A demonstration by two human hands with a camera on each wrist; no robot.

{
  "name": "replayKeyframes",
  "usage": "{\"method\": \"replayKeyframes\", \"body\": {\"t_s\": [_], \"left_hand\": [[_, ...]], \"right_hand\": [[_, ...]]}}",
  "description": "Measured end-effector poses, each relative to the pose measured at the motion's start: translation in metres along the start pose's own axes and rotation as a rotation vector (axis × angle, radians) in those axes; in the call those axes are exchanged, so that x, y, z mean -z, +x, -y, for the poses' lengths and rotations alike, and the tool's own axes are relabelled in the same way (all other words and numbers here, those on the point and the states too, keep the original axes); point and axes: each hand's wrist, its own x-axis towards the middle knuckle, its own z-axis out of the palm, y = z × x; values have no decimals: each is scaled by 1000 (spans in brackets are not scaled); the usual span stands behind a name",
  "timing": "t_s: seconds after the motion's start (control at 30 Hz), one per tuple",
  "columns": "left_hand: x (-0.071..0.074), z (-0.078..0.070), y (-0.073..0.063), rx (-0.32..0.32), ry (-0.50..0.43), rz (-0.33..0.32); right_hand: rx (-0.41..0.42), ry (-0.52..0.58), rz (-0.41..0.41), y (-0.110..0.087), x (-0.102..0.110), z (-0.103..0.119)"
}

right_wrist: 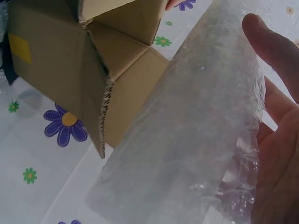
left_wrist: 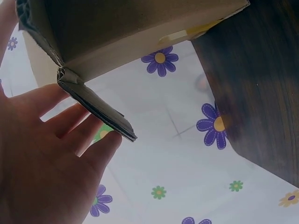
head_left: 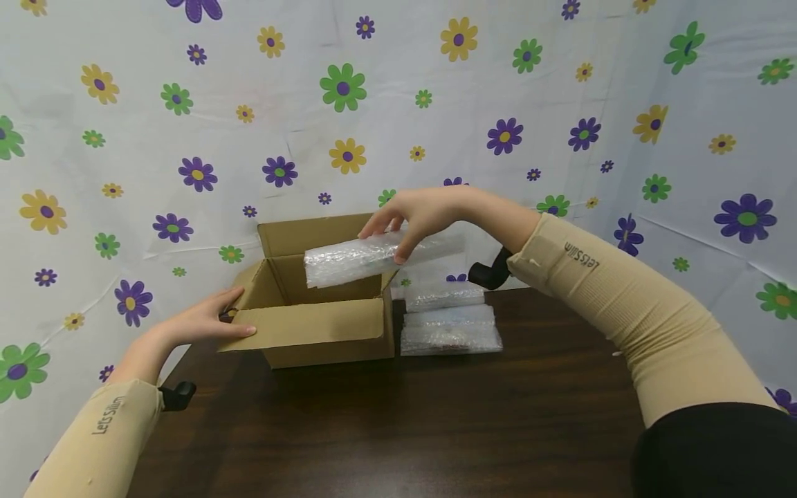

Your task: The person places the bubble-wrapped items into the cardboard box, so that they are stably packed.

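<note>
A bubble-wrapped package [head_left: 336, 264] is held tilted above the open cardboard box [head_left: 330, 354] by my right hand [head_left: 420, 214], thumb on the near side and fingers over the top. In the right wrist view the clear wrap [right_wrist: 177, 140] fills the middle, with the thumb and fingers at its right edge; what is inside cannot be made out. My left hand [head_left: 208, 319] holds the box at its left front corner, thumb lying on the front flap [head_left: 317, 324]. Seen from the left wrist, its fingers [left_wrist: 70, 119] touch the underside of a side flap [left_wrist: 100, 107].
Right of the box, more bubble-wrapped packages [head_left: 451, 332] lie on the dark wooden table [head_left: 398, 422]. Close behind hangs a white flower-print sheet [head_left: 386, 55]. The box's back flap [head_left: 299, 238] stands up against it.
</note>
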Motion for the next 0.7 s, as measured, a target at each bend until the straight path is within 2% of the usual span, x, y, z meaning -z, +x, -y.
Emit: {"method": "replayKeyframes", "body": {"t_s": [0.17, 0.4, 0.7], "left_hand": [[0, 0, 0, 7, 5, 1], [-1, 2, 0, 8, -1, 2], [0, 0, 1, 2, 1, -1]], "right_hand": [[19, -7, -22, 20, 1, 5], [5, 23, -39, 47, -2, 11], [6, 45, -86, 74, -10, 7]]}}
